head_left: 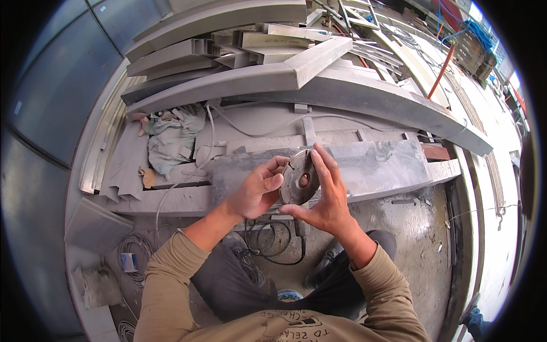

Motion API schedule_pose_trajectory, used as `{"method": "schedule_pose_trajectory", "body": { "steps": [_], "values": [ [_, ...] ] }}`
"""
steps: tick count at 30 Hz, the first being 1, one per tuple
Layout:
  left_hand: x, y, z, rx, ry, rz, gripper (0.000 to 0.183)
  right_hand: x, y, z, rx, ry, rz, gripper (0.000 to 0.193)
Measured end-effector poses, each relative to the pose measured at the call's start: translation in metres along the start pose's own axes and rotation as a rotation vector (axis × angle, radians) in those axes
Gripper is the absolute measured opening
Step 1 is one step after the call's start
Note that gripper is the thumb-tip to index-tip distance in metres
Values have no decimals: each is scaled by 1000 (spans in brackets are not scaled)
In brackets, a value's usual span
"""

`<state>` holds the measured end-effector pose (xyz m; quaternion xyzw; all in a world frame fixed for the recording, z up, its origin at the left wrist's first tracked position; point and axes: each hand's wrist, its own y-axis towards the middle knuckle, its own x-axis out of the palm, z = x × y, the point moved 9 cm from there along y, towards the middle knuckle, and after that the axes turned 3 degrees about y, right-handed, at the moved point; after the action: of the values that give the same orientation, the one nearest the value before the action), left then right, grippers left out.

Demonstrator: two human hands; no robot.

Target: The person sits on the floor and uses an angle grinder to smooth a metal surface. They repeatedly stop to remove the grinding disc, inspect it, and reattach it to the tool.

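Observation:
A round grey cutting disc (292, 187) with slots in its rim is held upright and tilted in front of me, above a dusty stone-grey slab (376, 168). My left hand (259, 185) grips it from the left, thumb near the rim and some fingers hidden behind. What looks like a fingertip shows through the centre hole. My right hand (330, 194) spans the disc's right side, fingers at the upper edge and thumb at the lower edge. Below the hands is a grey tool end (302, 228) with a black cord (276, 261); the rest of that tool is hidden.
Long metal profiles (228, 85) are stacked beyond the slab. A pale cloth bag (174, 139) lies to the left. A white cable (213, 134) crosses the work area. Coiled cable (135, 251) sits on the floor at left, near glass panels (68, 74).

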<state>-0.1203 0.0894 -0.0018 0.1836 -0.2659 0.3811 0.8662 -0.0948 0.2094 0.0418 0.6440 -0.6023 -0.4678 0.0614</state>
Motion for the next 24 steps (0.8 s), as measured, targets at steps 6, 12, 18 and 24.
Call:
{"method": "schedule_pose_trajectory", "body": {
  "steps": [6,12,18,24],
  "values": [
    [-2,1,0,-9,9,3,55,2,0,2,24,43,-9,119],
    [-2,1,0,-19,-9,1,53,2,1,2,34,64,-9,117],
    [-10,-2,-5,-45,22,36,51,3,-1,3,100,107,-27,115],
    [-10,-2,-5,-55,63,26,50,4,-1,5,114,121,-34,117]
  ]
}}
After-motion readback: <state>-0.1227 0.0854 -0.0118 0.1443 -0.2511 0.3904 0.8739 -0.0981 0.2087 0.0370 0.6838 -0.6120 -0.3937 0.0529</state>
